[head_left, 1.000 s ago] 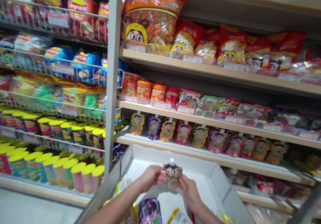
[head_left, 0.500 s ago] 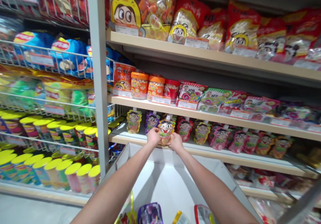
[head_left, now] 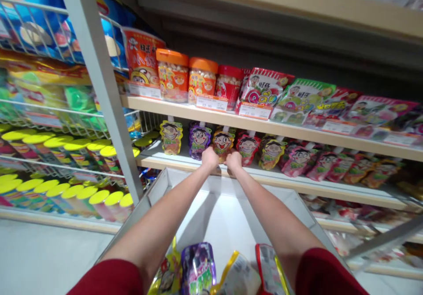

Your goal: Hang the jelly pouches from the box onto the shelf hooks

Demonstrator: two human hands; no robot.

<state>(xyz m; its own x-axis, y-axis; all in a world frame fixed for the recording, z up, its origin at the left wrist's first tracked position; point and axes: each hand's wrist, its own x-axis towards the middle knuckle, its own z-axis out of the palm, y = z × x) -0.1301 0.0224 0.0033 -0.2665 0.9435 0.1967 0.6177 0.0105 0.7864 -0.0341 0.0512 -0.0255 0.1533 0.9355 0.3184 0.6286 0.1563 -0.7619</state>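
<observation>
An orange spouted jelly pouch [head_left: 223, 141] with a winking cartoon face stands upright in the pouch row on the shelf. My left hand [head_left: 210, 159] is closed at its lower left edge, and my right hand [head_left: 234, 160] is closed at its lower right edge. My fingertips are partly hidden behind the knuckles. Just left of it stands a purple pouch [head_left: 200, 141], with a yellow-green pouch [head_left: 171, 136] farther left. A red pouch [head_left: 247, 147] is close on the right, followed by another yellow pouch [head_left: 271, 153].
Below my arms is a white box [head_left: 231, 202] holding a purple snack bag [head_left: 198, 268] and several other bags. Tubs [head_left: 202, 81] and candy bags fill the shelf above. A grey post [head_left: 105, 88] separates racks of yellow-lidded cans on the left.
Both hands have moved the orange pouch back into the row, between the purple and red ones. The view has come closer and tilted down, showing more of the box and my dark red sleeves.
</observation>
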